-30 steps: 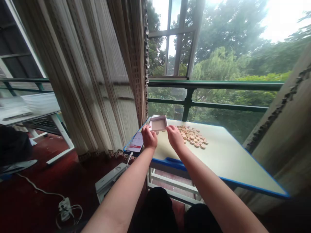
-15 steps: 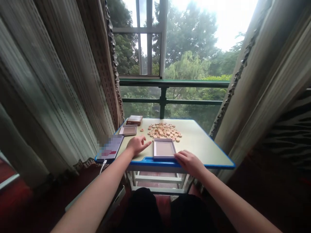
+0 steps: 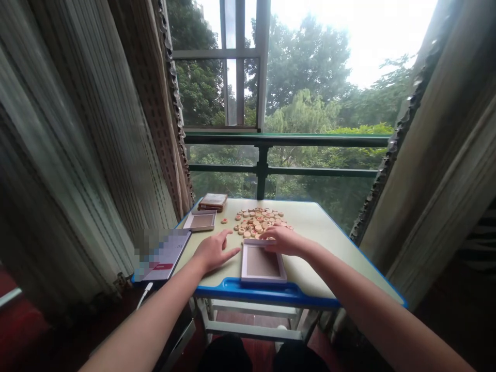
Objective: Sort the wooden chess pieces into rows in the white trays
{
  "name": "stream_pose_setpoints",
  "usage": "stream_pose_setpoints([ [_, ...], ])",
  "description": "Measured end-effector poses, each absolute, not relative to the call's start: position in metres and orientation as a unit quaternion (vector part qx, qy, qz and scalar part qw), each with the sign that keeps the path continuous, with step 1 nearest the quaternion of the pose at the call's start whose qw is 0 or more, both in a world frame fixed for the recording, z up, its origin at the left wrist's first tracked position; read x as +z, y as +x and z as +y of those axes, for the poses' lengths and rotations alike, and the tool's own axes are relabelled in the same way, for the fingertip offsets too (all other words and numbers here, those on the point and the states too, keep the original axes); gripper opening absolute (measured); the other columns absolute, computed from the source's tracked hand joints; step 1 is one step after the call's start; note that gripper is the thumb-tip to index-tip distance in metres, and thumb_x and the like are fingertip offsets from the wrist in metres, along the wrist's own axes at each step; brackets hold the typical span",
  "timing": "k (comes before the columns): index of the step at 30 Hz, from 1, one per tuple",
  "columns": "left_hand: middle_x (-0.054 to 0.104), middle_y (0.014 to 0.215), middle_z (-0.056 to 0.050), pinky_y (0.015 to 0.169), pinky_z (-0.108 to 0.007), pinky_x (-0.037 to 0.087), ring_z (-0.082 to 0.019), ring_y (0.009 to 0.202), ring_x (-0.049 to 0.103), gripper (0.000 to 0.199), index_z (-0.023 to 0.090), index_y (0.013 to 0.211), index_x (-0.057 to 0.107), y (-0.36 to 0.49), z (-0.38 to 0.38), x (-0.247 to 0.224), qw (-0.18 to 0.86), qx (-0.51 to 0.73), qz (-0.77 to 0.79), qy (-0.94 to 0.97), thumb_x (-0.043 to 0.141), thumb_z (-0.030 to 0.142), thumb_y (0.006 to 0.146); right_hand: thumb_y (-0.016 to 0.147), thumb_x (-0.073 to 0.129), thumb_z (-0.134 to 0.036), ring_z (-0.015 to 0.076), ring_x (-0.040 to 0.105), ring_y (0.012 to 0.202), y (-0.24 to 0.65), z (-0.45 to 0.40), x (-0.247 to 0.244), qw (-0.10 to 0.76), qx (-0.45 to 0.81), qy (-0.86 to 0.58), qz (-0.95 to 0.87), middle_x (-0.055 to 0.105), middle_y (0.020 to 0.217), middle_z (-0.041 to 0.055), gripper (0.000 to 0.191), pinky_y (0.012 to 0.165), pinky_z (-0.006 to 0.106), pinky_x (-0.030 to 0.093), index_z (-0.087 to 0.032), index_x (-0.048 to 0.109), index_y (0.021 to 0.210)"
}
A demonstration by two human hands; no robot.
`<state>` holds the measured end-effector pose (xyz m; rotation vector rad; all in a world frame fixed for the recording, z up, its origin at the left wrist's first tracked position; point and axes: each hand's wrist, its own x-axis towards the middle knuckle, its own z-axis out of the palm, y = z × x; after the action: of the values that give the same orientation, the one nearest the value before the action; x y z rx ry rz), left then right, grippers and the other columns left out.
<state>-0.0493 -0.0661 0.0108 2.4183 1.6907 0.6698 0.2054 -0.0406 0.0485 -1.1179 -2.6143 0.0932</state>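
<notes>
A pile of round wooden Chinese chess pieces (image 3: 253, 226), some with red marks, lies on the pale tabletop. Nearer to me sits a shallow open box (image 3: 263, 263) with a pale rim and brown bottom. My right hand (image 3: 281, 239) reaches over the box's far right corner to the pile's near edge, fingers bent but apart; whether a fingertip touches a piece is hard to tell. Left of the box, my left hand (image 3: 214, 251) rests low over the table with thumb and forefinger spread, holding nothing. One single piece (image 3: 224, 220) lies apart from the pile.
A second shallow box (image 3: 200, 220) stands at the left, with a stack of flat brown boxes (image 3: 213, 201) behind it. A tablet (image 3: 165, 258) with a white cable (image 3: 144, 294) lies on the left edge. The table has a blue rim (image 3: 263, 292); curtains hang at both sides.
My right hand has moved from the box's near right corner forward and left to the pile's edge. The left hand stays beside the box. The view has tilted and come closer.
</notes>
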Motion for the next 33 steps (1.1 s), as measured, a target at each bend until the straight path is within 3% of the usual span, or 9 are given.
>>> stream_pose_setpoints([
  [5,0.06,0.07,-0.001,0.06,-0.027,0.036,-0.018,0.064,0.056,0.051,0.019,0.11,0.055,-0.048,-0.064,0.01,0.07,0.208,0.569,0.793,0.049,0.056,0.075,0.075,0.054,-0.01,0.0165,0.057,0.079,0.218,-0.041,0.041,0.168,0.057,-0.344,-0.922,0.069,0.083,0.0035,0.024,0.073,0.027,0.044,-0.021,0.071,0.089],
  [12,0.062,0.082,-0.003,0.067,-0.027,0.041,-0.016,0.069,0.056,0.04,0.019,0.119,0.052,-0.045,-0.051,0.007,0.06,0.254,0.548,0.795,0.044,0.024,0.08,0.075,0.059,-0.02,0.0184,0.053,0.077,0.215,-0.046,0.035,0.173,-0.004,-0.324,-0.93,0.067,0.075,0.0039,0.013,0.069,0.029,0.041,-0.023,0.07,0.08],
  [17,0.061,0.079,-0.003,0.061,-0.025,0.042,-0.013,0.062,0.052,0.027,0.017,0.098,0.06,-0.01,-0.03,0.038,0.081,0.33,0.544,0.767,0.047,0.028,0.078,0.081,0.047,-0.019,0.0175,0.052,0.072,0.227,-0.033,0.037,0.245,-0.072,-0.461,-0.85,0.065,0.07,0.0066,0.025,0.068,0.028,0.04,-0.019,0.066,0.065],
  [20,0.06,0.073,-0.001,0.056,-0.023,0.039,-0.013,0.062,0.051,0.025,0.016,0.089,0.063,0.008,-0.029,0.059,0.147,0.23,0.467,0.841,0.055,0.033,0.073,0.078,0.048,-0.02,0.0179,0.053,0.072,0.242,-0.024,0.042,0.272,-0.091,-0.567,-0.772,0.065,0.071,0.007,0.022,0.063,0.026,0.038,-0.018,0.065,0.063],
  [25,0.059,0.068,0.002,0.057,-0.021,0.037,-0.012,0.062,0.051,0.036,0.022,0.089,0.069,0.008,-0.036,0.066,0.258,0.052,0.412,0.872,0.067,0.045,0.061,0.076,0.05,-0.022,0.0142,0.054,0.068,0.25,-0.02,0.039,0.221,-0.008,-0.571,-0.79,0.066,0.075,0.0023,0.018,0.054,0.022,0.034,-0.022,0.068,0.073],
  [29,0.057,0.066,0.002,0.054,-0.021,0.035,-0.011,0.06,0.049,0.032,0.02,0.086,0.071,0.011,-0.029,0.058,0.272,0.081,0.41,0.867,0.065,0.043,0.064,0.079,0.053,-0.025,0.0172,0.055,0.082,0.245,-0.018,0.029,0.231,0.005,-0.536,-0.812,0.065,0.087,0.0043,0.021,0.069,0.025,0.041,-0.025,0.07,0.091],
  [33,0.058,0.065,0.001,0.051,-0.021,0.034,-0.011,0.057,0.047,0.04,0.017,0.1,0.064,0.019,-0.01,0.058,0.308,0.139,0.401,0.851,0.057,0.046,0.072,0.077,0.057,-0.025,0.0187,0.054,0.091,0.243,-0.015,0.023,0.248,0.065,-0.471,-0.844,0.063,0.093,0.004,0.024,0.081,0.03,0.042,-0.028,0.069,0.098],
])
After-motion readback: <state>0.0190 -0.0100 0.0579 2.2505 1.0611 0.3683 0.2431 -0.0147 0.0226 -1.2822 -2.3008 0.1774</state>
